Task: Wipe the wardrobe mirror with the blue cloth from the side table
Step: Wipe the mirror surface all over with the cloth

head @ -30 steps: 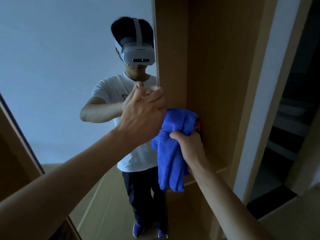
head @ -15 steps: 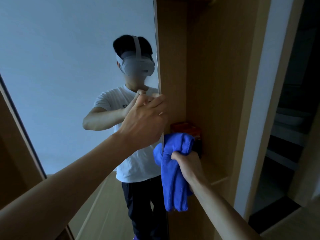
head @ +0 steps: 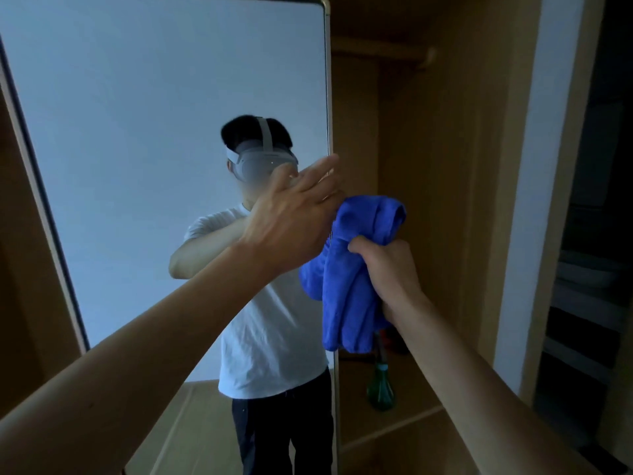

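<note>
Blue cloth (head: 349, 269), bunched and gripped in the right hand (head: 388, 269), is held just beside the right edge of the mirror (head: 154, 132), its tail hanging above a green bottle (head: 380, 389). The left hand (head: 291, 221) is laid at that edge; whether it hooks round cannot be told. Unbraced, the panel could be shifted by wiping pressure.

This is a room in a home: a tall framed mirror (head: 164, 132) forms the door of a light-wood wardrobe (head: 445, 166), whose open compartment has a hanging rail (head: 428, 58) near its top and a shelf (head: 414, 414) carrying a green bottle (head: 380, 389). The mirror reflects pale wood flooring (head: 191, 423); the dim opening (head: 589, 269) at right may be a stairway.
</note>
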`<state>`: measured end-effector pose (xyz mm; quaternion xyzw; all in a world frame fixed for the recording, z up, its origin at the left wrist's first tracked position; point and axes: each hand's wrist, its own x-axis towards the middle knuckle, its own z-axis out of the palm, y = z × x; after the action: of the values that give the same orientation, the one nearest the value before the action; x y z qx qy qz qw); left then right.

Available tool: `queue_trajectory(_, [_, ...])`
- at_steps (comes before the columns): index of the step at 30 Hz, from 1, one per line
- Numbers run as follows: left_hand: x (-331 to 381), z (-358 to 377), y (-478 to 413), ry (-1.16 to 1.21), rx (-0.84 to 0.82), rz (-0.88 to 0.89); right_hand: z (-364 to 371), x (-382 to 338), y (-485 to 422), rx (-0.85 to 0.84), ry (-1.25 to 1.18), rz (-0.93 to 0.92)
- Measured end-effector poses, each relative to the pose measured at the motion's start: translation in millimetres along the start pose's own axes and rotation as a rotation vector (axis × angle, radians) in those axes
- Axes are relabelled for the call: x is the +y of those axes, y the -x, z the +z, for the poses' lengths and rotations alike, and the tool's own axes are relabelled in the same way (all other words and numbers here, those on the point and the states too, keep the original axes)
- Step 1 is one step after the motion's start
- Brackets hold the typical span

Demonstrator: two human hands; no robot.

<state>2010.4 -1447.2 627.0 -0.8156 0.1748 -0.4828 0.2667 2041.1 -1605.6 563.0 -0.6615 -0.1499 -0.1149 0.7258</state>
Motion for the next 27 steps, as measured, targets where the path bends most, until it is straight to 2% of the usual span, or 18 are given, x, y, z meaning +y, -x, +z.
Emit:
queue_trajectory(4, [-2.5,-0.5,-0.3,-0.015,0.000,0.020,-3.1,23.0,8.1,-0.006,0.058,0.001])
queue_trajectory(9, [-4.0,-3.7,-0.6,-0.046,-0.025,0.050,-8.0,47.4,13.7,-0.047,0.097,0.146])
queue_trajectory(12, [-5.4,-5.8,-3.0,-0.072,-0.053,0.052,-6.9,44.7,8.6,-0.058,0.073,0.170])
queue_trajectory(21, [-13.6,-8.3,-15.9,-0.024,0.024,-0.021,-1.1,-4.4,-25.2,-0.090,0.010,0.050])
queue_trajectory(27, [-31.5,-11.7,-37.3,-0.133,0.009,-0.026,4.9,-52.1,-53.6,-0.132,-0.049,-0.030])
